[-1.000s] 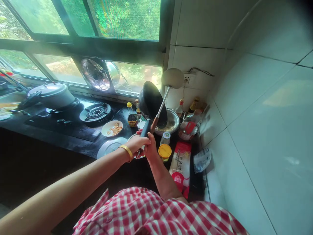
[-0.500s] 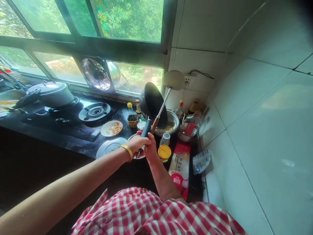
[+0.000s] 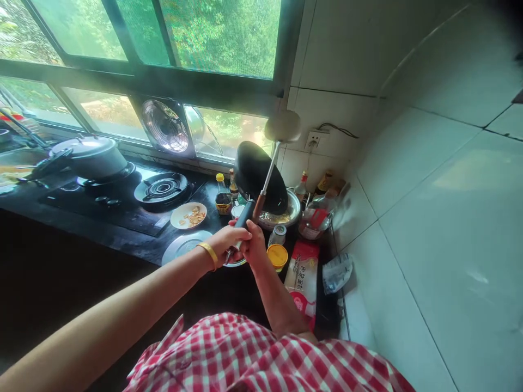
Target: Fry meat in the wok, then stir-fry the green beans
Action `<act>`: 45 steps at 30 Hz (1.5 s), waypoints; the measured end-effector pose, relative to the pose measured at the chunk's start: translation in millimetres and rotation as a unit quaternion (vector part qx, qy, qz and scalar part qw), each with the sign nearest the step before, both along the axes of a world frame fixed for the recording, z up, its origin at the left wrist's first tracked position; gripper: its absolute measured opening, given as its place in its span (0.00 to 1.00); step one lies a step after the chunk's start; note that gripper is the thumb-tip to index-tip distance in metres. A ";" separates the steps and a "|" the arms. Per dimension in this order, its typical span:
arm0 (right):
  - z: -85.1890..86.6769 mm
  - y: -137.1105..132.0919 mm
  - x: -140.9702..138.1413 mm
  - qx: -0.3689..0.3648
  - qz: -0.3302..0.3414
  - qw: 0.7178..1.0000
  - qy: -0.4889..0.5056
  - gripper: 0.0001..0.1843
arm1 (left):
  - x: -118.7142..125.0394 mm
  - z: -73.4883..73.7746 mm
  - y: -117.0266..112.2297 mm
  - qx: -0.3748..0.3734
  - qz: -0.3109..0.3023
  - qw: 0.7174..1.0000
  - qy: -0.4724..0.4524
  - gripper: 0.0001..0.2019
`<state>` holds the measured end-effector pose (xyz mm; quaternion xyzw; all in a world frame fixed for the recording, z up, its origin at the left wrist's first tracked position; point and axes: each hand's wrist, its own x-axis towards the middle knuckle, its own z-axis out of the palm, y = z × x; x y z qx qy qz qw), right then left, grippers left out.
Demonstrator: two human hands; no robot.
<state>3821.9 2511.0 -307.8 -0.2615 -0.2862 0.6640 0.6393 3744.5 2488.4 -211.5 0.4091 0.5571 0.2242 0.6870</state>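
Wok (image 3: pixel 257 177), black and tilted on its side, is held just beyond both hands, its lower edge over a metal bowl (image 3: pixel 295 204) of liquid. Left grip (image 3: pixel 226 239) is closed around the wok's black handle. Right grip (image 3: pixel 254 242), touching it, is wrapped round the brown handle of a spatula (image 3: pixel 281 128), whose pale head rises above the wok. Left of the grips, a plate (image 3: pixel 177 215) of food pieces stands on the dark table (image 3: pixel 134 239); just right are a yellow-lidded jar (image 3: pixel 278 255) and a red packet (image 3: pixel 302 280).
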 end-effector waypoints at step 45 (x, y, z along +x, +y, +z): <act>-88.0 199.6 -487.6 -0.060 0.086 0.969 -0.224 0.23 | -528.8 -162.8 201.7 -0.043 0.007 0.947 -0.318 0.16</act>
